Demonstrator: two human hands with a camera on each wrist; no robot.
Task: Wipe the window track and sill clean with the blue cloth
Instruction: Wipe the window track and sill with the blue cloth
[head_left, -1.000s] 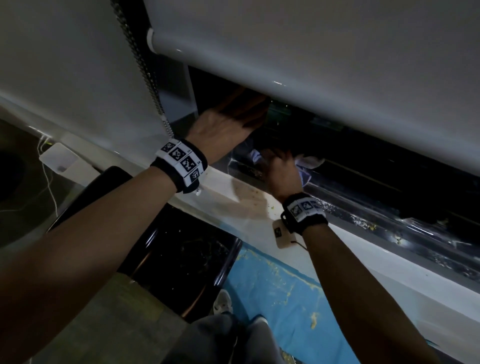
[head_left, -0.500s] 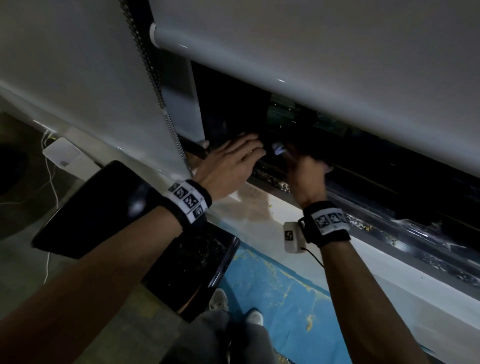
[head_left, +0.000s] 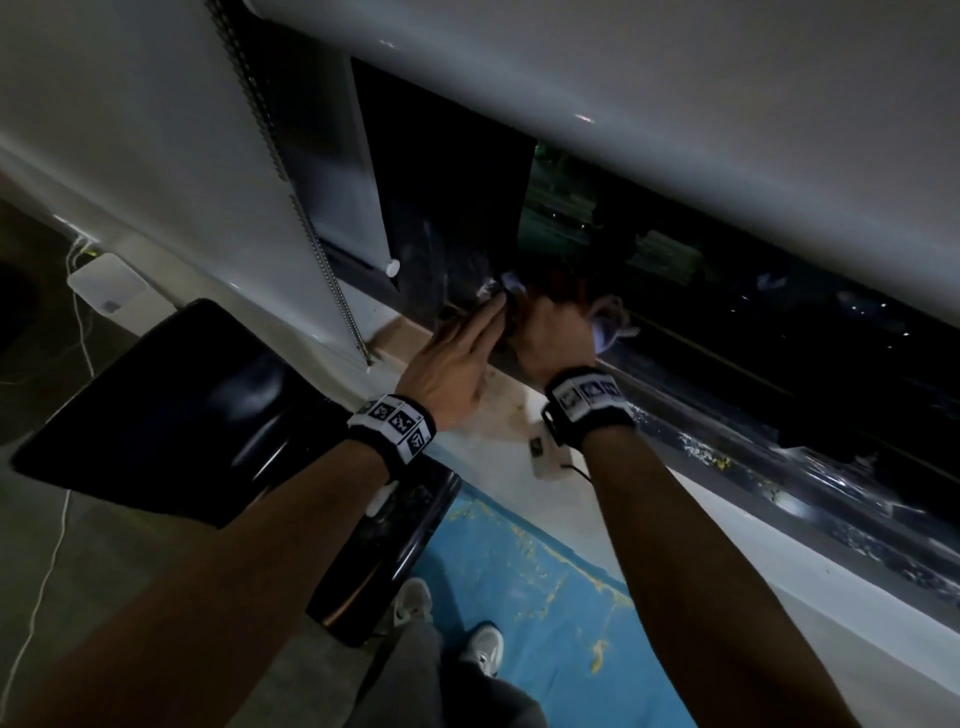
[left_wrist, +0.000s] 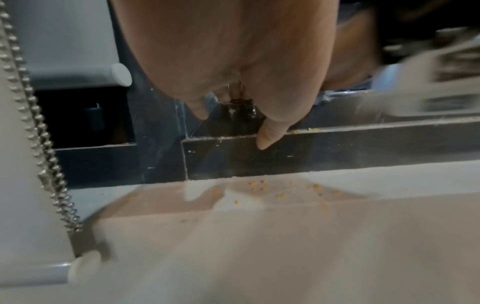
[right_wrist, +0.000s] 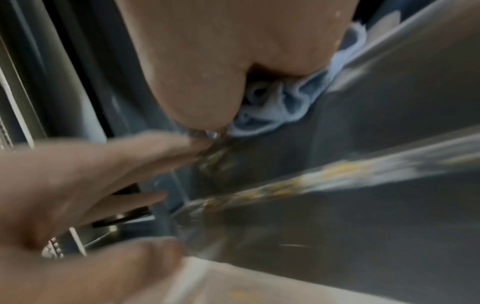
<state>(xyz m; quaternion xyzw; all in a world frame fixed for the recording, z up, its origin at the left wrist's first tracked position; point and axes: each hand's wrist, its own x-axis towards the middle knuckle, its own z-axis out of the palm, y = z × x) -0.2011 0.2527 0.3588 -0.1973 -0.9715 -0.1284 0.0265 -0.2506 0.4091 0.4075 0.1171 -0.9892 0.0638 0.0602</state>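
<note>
A pale sill crosses the frame's middle, dotted with yellow crumbs. Above it runs the dark track. At centre, the left hand reaches in, fingers straight. Just right of it, the right hand grips the bunched blue cloth in the track.
</note>
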